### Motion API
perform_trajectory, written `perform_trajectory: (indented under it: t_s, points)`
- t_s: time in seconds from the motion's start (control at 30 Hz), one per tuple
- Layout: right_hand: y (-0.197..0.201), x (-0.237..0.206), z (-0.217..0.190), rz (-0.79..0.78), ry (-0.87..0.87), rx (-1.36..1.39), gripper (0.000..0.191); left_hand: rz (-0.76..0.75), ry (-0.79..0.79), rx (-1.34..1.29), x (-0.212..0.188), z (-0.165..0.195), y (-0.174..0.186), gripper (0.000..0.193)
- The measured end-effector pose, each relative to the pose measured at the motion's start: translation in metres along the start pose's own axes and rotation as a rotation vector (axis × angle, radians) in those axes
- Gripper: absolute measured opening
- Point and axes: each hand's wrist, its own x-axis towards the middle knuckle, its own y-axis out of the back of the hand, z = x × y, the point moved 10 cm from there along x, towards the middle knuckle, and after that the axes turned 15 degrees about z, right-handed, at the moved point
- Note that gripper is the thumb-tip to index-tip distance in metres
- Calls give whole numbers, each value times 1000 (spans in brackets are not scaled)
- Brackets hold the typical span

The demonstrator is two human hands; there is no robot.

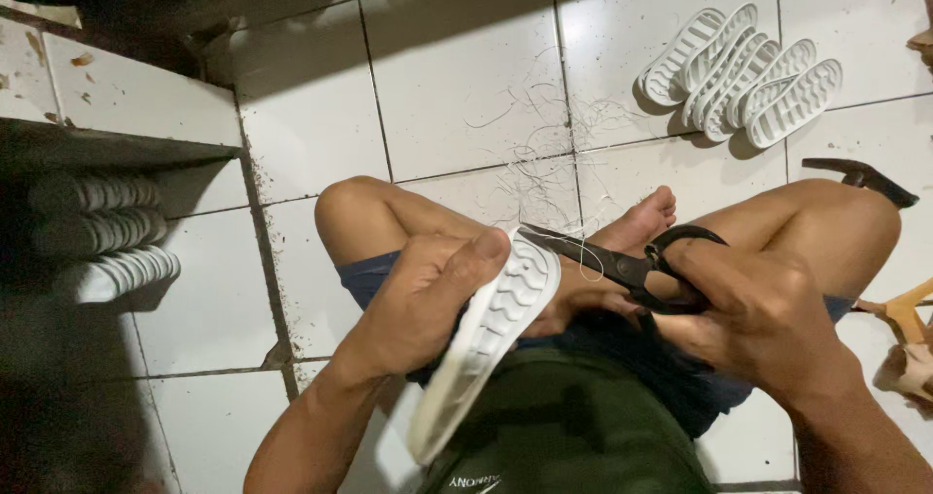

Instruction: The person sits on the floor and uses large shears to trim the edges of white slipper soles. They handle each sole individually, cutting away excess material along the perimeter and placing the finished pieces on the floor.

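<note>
Seen from above, a seated person's left hand is clamped around a white ridged shoe sole held over the lap. Their right hand grips black scissors, blades at the sole's tip. More white soles lie piled on the tiled floor.

Bare tile ahead open; sole pile far right, shelf left.

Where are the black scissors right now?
In the head view, the black scissors sit right of centre in the person's right hand, blades reaching left to the edge of the white shoe sole held by the left hand.
</note>
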Motion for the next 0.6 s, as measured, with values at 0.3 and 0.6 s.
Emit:
perform_trajectory:
  t_s: [0.3,0.6]
  points:
    - [-6,1,-2,-3,4,-15,46,-91,388,-597,10,5,-15,64]
    - [-1,0,-6,160,-31,-32,46,161,-78,-272,16,1,-9,67]
